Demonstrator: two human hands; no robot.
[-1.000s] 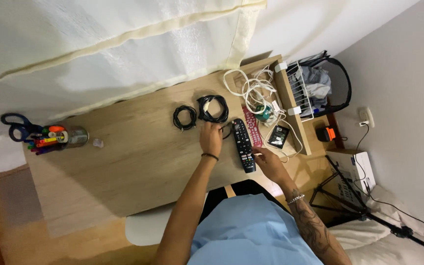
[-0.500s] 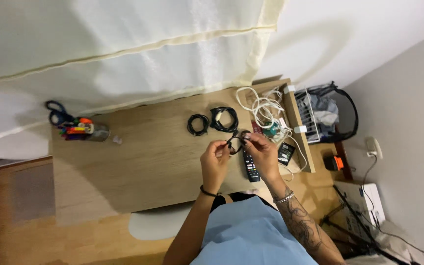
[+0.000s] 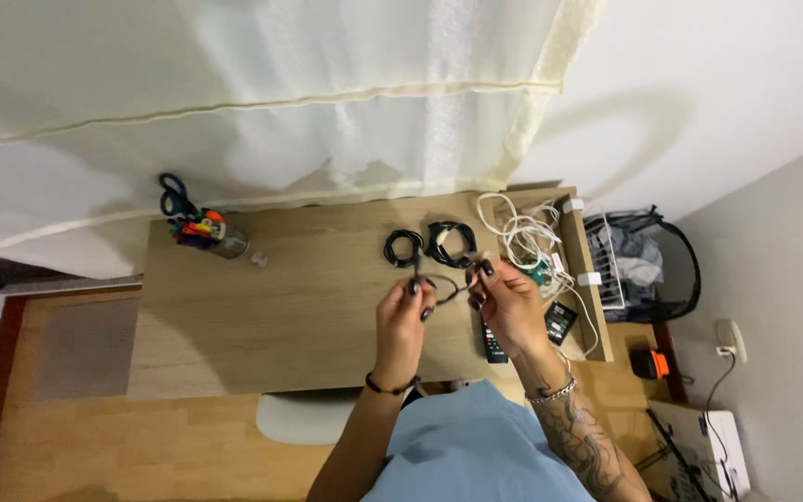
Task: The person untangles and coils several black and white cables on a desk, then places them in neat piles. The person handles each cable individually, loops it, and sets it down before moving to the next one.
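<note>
Both hands are hovering raised above the worktop (image 3: pixel 262 307) near its far right corner; the left hand (image 3: pixel 403 318) and right hand (image 3: pixel 504 302) are each pinching one black cable (image 3: pixel 440 290) with closed fingers.

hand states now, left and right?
Left hand: closed on the black cable.
Right hand: closed on the same cable's other end.

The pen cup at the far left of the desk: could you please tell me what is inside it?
The metal pen cup holds blue-handled scissors and a bunch of coloured markers, their ends sticking out. The lower parts are hidden by the cup wall, so anything else inside cannot be seen.
</note>
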